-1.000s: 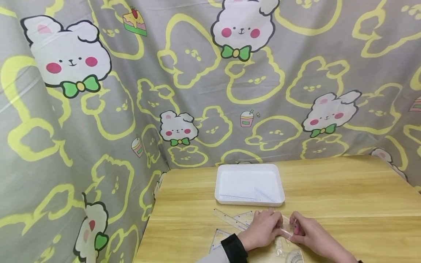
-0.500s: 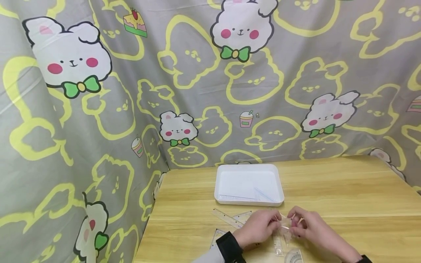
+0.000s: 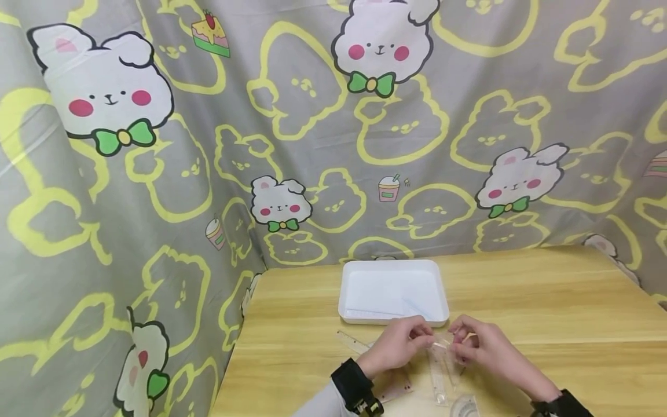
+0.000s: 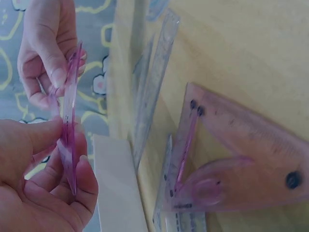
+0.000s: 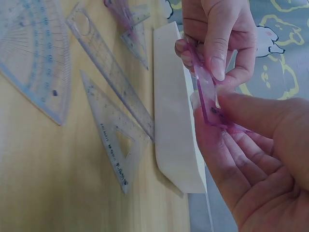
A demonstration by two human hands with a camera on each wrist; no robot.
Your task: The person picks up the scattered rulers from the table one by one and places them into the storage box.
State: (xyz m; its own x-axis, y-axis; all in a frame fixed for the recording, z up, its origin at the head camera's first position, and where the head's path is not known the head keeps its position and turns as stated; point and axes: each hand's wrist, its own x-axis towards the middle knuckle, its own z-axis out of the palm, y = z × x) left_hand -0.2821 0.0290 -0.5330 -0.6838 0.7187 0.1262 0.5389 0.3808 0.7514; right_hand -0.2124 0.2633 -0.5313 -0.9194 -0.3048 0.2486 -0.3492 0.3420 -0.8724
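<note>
Both hands hold one pink see-through set square (image 5: pixel 208 94) up over the table, seen nearly edge-on in both wrist views. My left hand (image 3: pixel 395 347) pinches its left end between thumb and fingers, and my right hand (image 3: pixel 487 352) pinches the other end. In the head view the piece is faint between the fingertips. Below the hands lie a clear ruler (image 3: pixel 438 379) and a clear protractor (image 3: pixel 465 408). The left wrist view shows another pink set square (image 4: pixel 273 171) flat on the wood. A clear set square (image 5: pixel 110 137) lies beside a ruler in the right wrist view.
Just beyond the hands stands a white tray (image 3: pixel 445 315), with clear straight-edged pieces along its near side. Another ruler (image 3: pixel 351 341) pokes out left of the left hand. A patterned curtain (image 3: pixel 323 145) hangs behind and left of the wooden table (image 3: pixel 547 295).
Both hands have moved away from the body towards the tray, carrying the pink set square. The ruler and protractor below them show more fully now.
</note>
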